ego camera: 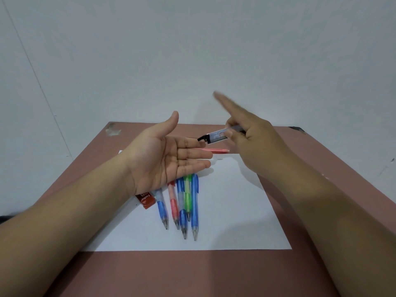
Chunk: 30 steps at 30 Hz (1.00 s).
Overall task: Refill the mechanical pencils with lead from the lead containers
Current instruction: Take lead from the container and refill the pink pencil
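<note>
My left hand [169,155] is held palm up above the table, fingers straight and together, nothing plainly lying in it. My right hand [248,138] pinches a clear lead container [218,136] with its black cap end tilted toward my left fingertips; the index finger sticks up, blurred. Several mechanical pencils [184,202] lie side by side on the white paper [235,211], tips toward me: blue, red and green ones. A red lead container [145,199] lies partly under my left wrist. A pink pencil [214,150] lies beyond my left fingers.
The brown table [192,273] stands against a pale wall [192,50]. A scrap of tape [112,130] is stuck at the table's far left corner. A dark mark sits at the far right corner [296,128].
</note>
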### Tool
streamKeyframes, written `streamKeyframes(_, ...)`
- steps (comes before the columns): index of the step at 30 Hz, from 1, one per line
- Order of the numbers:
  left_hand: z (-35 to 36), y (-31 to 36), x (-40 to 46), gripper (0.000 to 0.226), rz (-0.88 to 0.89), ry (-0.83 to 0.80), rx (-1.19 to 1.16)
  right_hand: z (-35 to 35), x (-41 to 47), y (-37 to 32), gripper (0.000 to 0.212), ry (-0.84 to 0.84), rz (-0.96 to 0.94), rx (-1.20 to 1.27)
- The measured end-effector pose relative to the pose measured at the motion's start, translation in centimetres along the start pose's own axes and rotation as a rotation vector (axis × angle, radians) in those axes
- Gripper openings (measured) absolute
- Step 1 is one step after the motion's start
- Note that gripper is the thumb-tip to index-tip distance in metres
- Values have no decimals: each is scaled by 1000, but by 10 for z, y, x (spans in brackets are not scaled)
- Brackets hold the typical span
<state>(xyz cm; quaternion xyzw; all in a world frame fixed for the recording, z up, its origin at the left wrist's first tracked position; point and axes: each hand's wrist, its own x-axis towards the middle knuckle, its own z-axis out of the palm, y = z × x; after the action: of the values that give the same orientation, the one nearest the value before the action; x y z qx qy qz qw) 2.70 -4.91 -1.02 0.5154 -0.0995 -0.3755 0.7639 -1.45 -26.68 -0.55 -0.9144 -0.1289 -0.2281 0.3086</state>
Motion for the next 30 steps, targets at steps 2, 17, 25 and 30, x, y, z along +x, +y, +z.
streamKeyframes(2,0,0,0,87,2,-6,-5,1,-1,1,57,-12,-44,-55)
streamKeyframes(17,1,2,-3,87,6,1,-34,-12,7,-22,78,-28,14,-163)
streamKeyframes(25,1,3,-5,88,0,-15,-71,-23,13,-26,67,-139,-2,-286)
streamKeyframes(30,1,3,-6,89,-1,-27,-76,-23,14,-27,68,-143,-28,-303)
